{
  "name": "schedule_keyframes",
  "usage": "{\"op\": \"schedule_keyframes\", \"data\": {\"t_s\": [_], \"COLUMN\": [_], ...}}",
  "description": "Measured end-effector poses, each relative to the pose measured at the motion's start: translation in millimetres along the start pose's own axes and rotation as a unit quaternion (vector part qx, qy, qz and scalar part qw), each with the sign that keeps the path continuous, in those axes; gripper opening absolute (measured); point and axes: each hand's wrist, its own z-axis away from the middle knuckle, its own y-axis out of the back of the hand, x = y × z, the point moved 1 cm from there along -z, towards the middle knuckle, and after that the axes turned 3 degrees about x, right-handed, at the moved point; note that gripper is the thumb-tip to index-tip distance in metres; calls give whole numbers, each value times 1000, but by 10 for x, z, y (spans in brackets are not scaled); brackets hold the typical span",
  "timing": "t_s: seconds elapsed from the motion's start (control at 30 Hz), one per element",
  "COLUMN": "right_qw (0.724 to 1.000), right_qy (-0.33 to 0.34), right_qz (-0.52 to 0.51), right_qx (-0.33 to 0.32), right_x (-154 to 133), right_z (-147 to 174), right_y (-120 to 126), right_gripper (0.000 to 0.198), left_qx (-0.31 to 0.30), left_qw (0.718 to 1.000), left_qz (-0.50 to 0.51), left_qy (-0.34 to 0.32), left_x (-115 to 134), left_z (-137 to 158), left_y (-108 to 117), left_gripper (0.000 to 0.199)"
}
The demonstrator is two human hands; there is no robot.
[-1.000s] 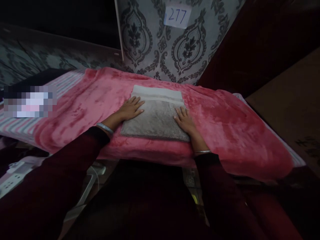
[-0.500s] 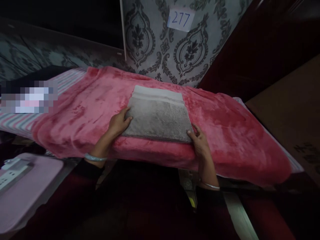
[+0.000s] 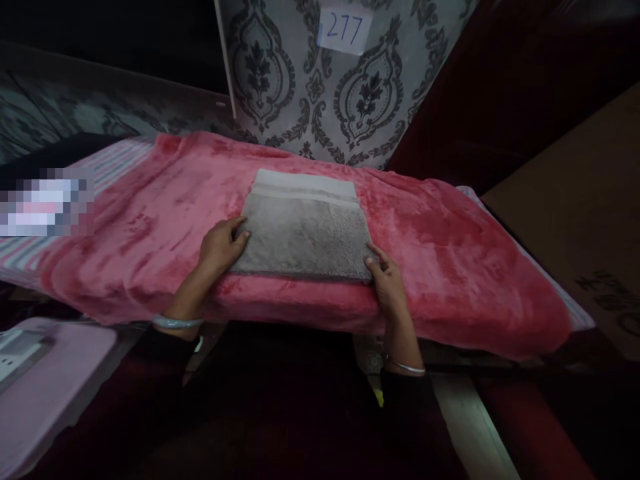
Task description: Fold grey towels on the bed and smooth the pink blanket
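Observation:
A folded grey towel (image 3: pixel 305 230) with a paler band along its far end lies flat on a pink plush blanket (image 3: pixel 165 227). My left hand (image 3: pixel 223 247) grips the towel's left edge, its thumb resting on the top near the front corner. At the right front corner, my right hand (image 3: pixel 387 273) pinches the edge between thumb and fingers. Some fingertips of both hands are hidden at the towel's sides.
Patterned wallpaper bearing a paper marked 277 (image 3: pixel 345 28) rises behind the blanket. A dark screen (image 3: pixel 110 47) hangs at the upper left. A cardboard box (image 3: pixel 575 200) stands on the right. A pink stool-like surface (image 3: pixel 65 373) carries a white power strip (image 3: pixel 17 360) at the lower left.
The camera view has turned slightly, so the scene sits further left in the picture. Both hands stay at the towel's edges, and the towel looks unchanged on the blanket.

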Motion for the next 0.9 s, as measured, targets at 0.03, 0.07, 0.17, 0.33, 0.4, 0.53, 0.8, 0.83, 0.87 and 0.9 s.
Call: {"op": "schedule_keyframes", "data": {"t_s": [0.03, 0.07, 0.17, 0.33, 0.4, 0.53, 0.8, 0.83, 0.87, 0.9], "right_qw": [1000, 999, 997, 985, 979, 959, 972, 980, 988, 994], "right_qy": [-13, -25, -41, -81, -95, -123, -113, -103, -84, -54], "right_qz": [-19, -37, -63, -147, -177, -256, -205, -172, -131, -80], "right_qx": [2, 3, -3, -25, -21, -15, 7, 11, 23, 48], "right_x": [-15, -32, -90, -181, -209, -271, -206, -175, -155, -151], "right_z": [11, 22, 57, 116, 123, 80, 102, 134, 172, 213], "right_y": [6, 13, 30, 29, 18, -13, 37, 69, 105, 141], "right_gripper": [64, 65, 65, 66, 65, 62, 60, 59, 57, 54], "left_qx": [31, 63, 88, -32, -45, -50, -50, -48, -45, -39], "left_qw": [999, 997, 977, 938, 940, 949, 939, 936, 934, 933], "left_qz": [-11, -20, -10, -2, -18, -48, -70, -74, -81, -88], "left_qy": [-19, -49, -192, -345, -337, -309, -333, -340, -345, -347], "left_x": [73, 168, 542, 1051, 1142, 1208, 1137, 1126, 1118, 1114], "left_z": [62, 145, 463, 812, 817, 730, 618, 617, 618, 620], "left_y": [23, 38, -3, -303, -393, -434, -405, -413, -422, -432], "left_gripper": [48, 45, 36, 37, 40, 44, 39, 37, 35, 33]}}
